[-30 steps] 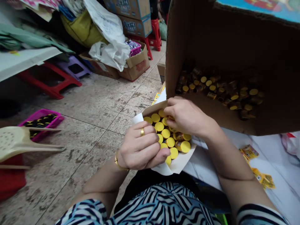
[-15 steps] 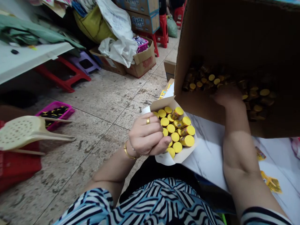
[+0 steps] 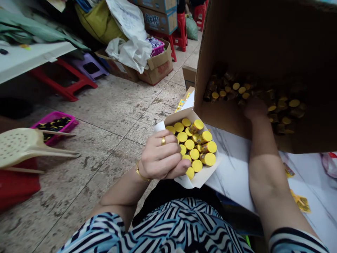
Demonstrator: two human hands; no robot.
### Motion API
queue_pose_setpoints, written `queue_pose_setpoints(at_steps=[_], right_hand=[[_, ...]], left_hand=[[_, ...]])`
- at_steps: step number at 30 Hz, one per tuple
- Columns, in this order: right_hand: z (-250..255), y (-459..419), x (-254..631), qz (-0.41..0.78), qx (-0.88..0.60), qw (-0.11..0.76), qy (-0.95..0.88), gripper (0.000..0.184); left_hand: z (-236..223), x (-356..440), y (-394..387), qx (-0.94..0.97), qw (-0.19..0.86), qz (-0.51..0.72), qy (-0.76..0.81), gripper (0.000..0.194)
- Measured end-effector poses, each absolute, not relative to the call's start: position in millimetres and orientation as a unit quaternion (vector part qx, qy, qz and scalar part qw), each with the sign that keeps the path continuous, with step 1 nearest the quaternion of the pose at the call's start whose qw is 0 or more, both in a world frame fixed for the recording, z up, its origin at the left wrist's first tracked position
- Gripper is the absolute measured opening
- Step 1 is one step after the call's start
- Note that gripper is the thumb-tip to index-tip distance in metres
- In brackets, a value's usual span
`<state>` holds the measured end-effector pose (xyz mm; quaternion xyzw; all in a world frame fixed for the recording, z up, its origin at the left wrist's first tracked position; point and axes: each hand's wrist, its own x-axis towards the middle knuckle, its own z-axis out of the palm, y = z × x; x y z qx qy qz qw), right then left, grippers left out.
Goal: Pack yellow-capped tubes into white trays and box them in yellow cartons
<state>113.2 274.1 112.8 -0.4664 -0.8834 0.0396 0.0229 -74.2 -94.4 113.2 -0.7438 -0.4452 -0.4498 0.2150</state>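
Observation:
My left hand grips a small open white carton from its left side, fingers curled round the edge. The carton holds several small bottles with yellow caps, some upright, a few lying on top. My right hand reaches into a big brown cardboard box tipped on its side. It rests among a heap of the same yellow-capped bottles in the box's shadow. Its fingers are dark and partly hidden, so I cannot see whether they hold a bottle.
The box stands on a white marbled surface with yellow packets on it. On the tiled floor to the left are a pink basket, a cream plastic stool, red stools and cardboard boxes with bags.
My right hand left the small carton and went up into the big box, where it now rests among the bottles. The left hand kept hold of the carton.

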Motion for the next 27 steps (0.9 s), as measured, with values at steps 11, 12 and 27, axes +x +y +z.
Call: queue_pose_setpoints(at_steps=[11,12,27], right_hand=[[187.9,172.5,90.0,0.387,-0.219,0.126,-0.887,0.044],[194.6,156.8,89.0,0.434,-0.168,0.106,-0.879,0.042],[191.6,85.4,62.9,0.158,-0.024,0.162,-0.974,0.054]], left_hand=[[115.4,-70.8,-93.6,-0.738,0.216,-0.450,-0.455,0.042],[116.3,-69.6,-94.7,-0.739,0.219,-0.447,-0.454,0.043],[103.5,-77.7,-84.4,-0.689,0.226,-0.521,-0.450,0.034]])
